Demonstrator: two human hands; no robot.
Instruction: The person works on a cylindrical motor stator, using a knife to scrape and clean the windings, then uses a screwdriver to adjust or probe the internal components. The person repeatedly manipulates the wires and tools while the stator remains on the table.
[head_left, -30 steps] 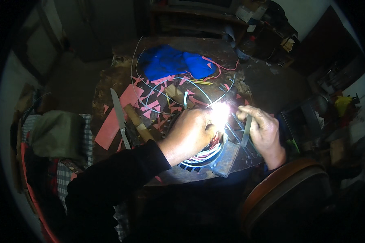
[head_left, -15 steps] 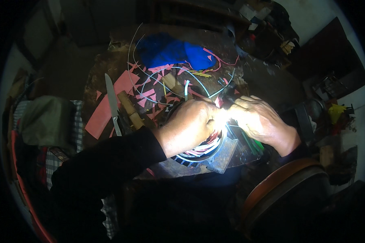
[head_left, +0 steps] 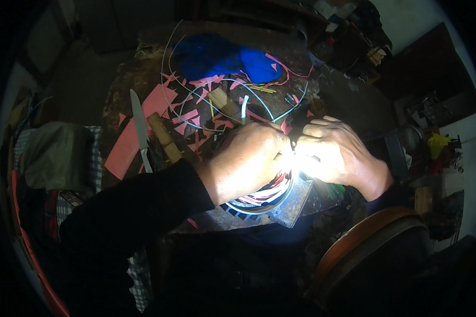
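My left hand (head_left: 251, 158) is closed, its fingertips pinched over a round finned metal housing with coiled wires (head_left: 259, 198), which looks like a motor stator. Close beside it, my right hand (head_left: 338, 156) is closed too, fingers curled toward the left fingertips. Strong glare between the hands hides what the fingers hold. A small red scrap (head_left: 286, 127) shows just beyond the fingertips. At the housing's near right side sits a flat grey metal box (head_left: 292, 203). Green strands (head_left: 334, 190) lie under my right wrist.
Left of the hands lie a knife (head_left: 138, 121), a pink-red sheet (head_left: 122, 153) and a split wooden piece (head_left: 165, 138). Beyond are several red scraps, pale looped wire (head_left: 263, 103), a white tube (head_left: 244, 108) and a blue cloth (head_left: 259, 64). An orange-rimmed round object (head_left: 362, 227) stands near right.
The view has shifted slightly. My right hand has turned a little, its fingers now more curled, and the green strands beside the box show less. Both hands stay close together over the housing.
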